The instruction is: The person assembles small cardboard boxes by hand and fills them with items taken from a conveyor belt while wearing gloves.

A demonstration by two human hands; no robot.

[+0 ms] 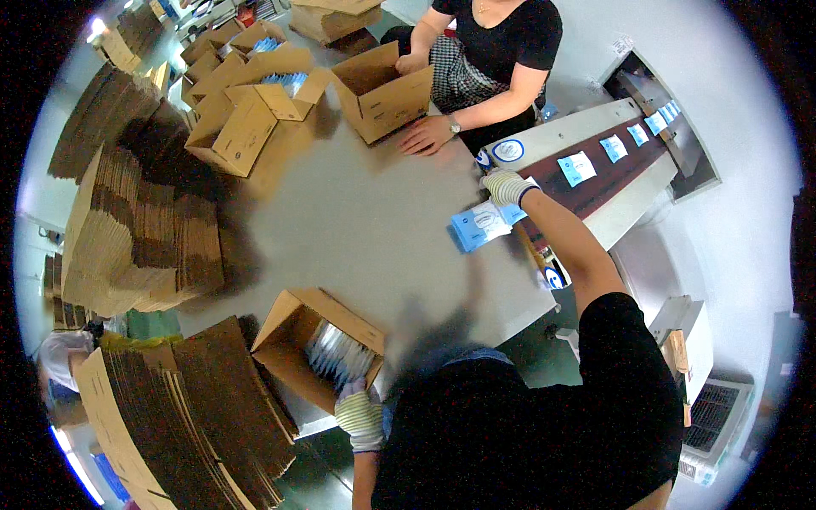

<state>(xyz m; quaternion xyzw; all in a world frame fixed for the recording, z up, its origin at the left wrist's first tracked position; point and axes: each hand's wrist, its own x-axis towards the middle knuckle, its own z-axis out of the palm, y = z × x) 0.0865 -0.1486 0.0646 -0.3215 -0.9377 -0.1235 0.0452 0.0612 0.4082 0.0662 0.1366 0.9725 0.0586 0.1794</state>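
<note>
My left hand [360, 416], in a striped knit glove, is closed at the near rim of an open cardboard box [285, 374]. A row of flat packets [340, 353] stands inside that box, right by my fingertips. My right arm stretches forward, and its gloved hand [507, 186] is over the end of a conveyor belt [586, 197]. My right fingertips are partly hidden, so their grip is unclear. Just below that hand, overlapping blue-and-white packets [483, 226] lie at the table's edge. More single packets [577, 168] lie spaced along the dark belt.
Across the grey table [357, 229], a co-worker [497, 51] has one hand in an open box [391, 106] and the other on the tabletop. Tall stacks of flattened cardboard [144, 229] rise at left and near left [187, 399]. Filled boxes [255, 102] stand far left.
</note>
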